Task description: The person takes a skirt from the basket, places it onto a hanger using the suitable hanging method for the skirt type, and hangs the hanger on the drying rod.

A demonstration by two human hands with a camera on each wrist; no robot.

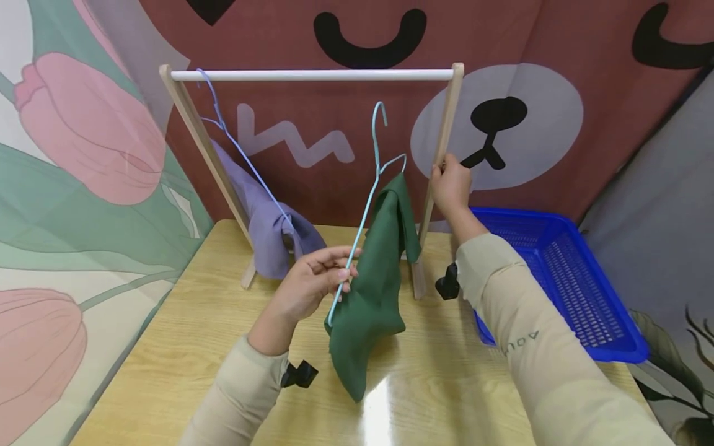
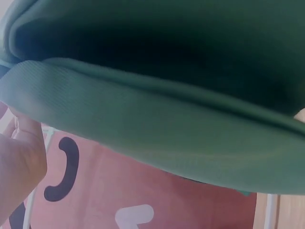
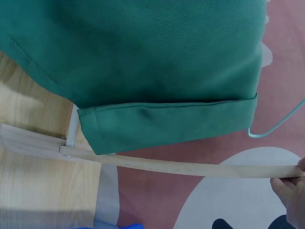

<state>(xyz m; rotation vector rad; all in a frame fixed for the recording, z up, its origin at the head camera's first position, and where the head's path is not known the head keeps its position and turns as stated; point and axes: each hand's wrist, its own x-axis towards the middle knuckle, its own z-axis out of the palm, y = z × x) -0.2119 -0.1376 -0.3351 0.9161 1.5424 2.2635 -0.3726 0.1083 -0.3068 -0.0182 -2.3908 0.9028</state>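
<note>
My left hand (image 1: 312, 279) pinches the lower arm of a light-blue wire hanger (image 1: 365, 214), with a green cloth (image 1: 370, 291) draped over it. The hanger's hook points up, in front of and below the white rail (image 1: 312, 75) of a small wooden rack. In the left wrist view the green cloth (image 2: 143, 114) fills most of the picture. My right hand (image 1: 452, 186) grips the rack's right wooden post (image 1: 446, 127); the right wrist view shows its fingers (image 3: 286, 188) around the post. From the rail's left end hangs a lilac hanger (image 1: 245, 158) with a purple cloth (image 1: 264, 232).
A blue plastic basket (image 1: 591, 285) stands on the right side of the wooden table (image 1: 184, 359), beside my right forearm. Behind the rack hangs a printed curtain (image 1: 290, 37). Black mounts (image 1: 299, 374) sit at both wrists.
</note>
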